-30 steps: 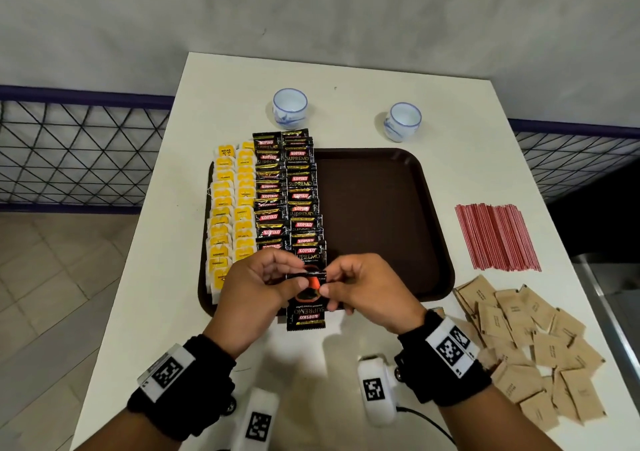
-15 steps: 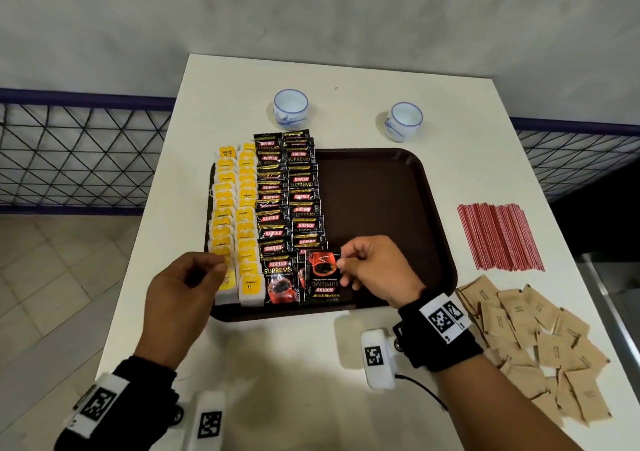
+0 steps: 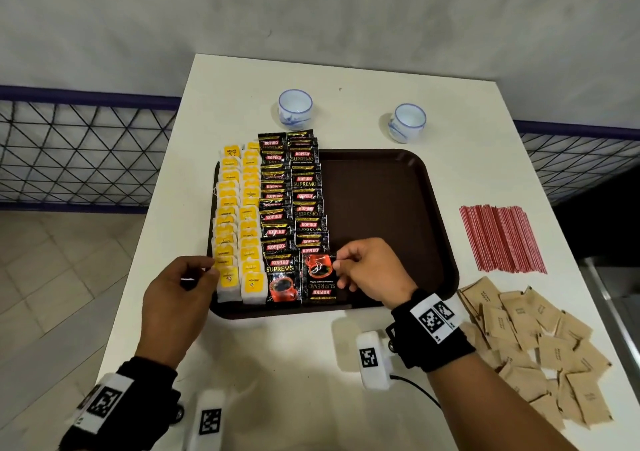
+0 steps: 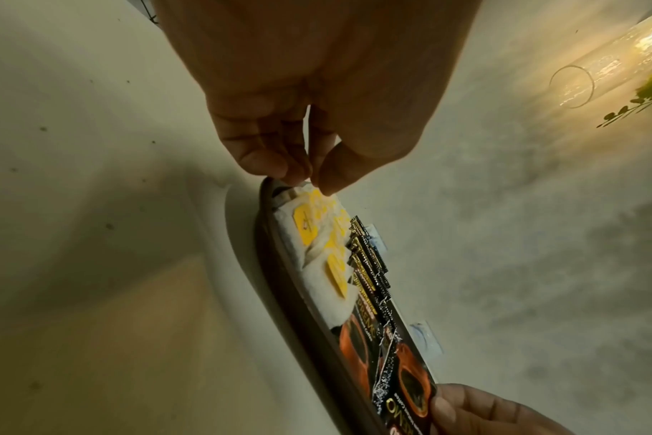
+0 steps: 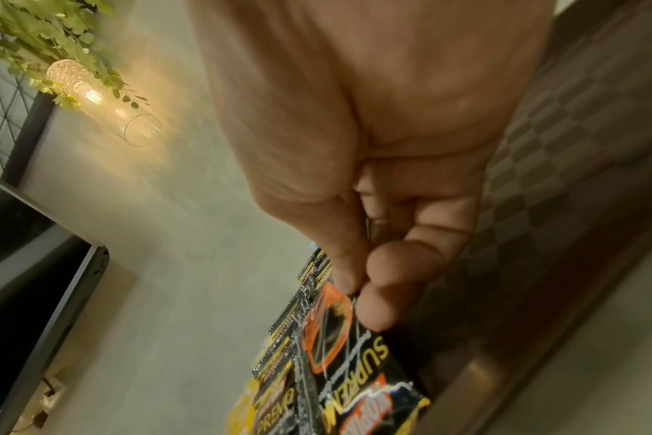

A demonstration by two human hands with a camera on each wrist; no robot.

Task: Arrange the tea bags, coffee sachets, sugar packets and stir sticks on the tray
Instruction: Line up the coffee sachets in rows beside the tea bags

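A brown tray [image 3: 381,225] holds two columns of yellow tea bags [image 3: 239,225] and two columns of black coffee sachets [image 3: 291,201]. My right hand [image 3: 341,263] pinches the nearest sachet [image 3: 318,277] of the right coffee column by its right edge. In the right wrist view the thumb and fingers [image 5: 358,291] close on that sachet [image 5: 354,353]. My left hand [image 3: 211,270] is at the tray's left rim. Its fingertips [image 4: 309,179] pinch the white corner of a tea bag [image 4: 291,223] in the outer column.
Red stir sticks [image 3: 502,239] lie in a flat bundle right of the tray. Brown sugar packets [image 3: 536,346] are scattered at the near right. Two white-and-blue cups [image 3: 295,108] [image 3: 407,127] stand behind the tray. The tray's right half is bare.
Both hands held the sachet over the tray's near edge. It now lies at the near end of the right coffee column. My left hand let go and moved left to the tea bags.
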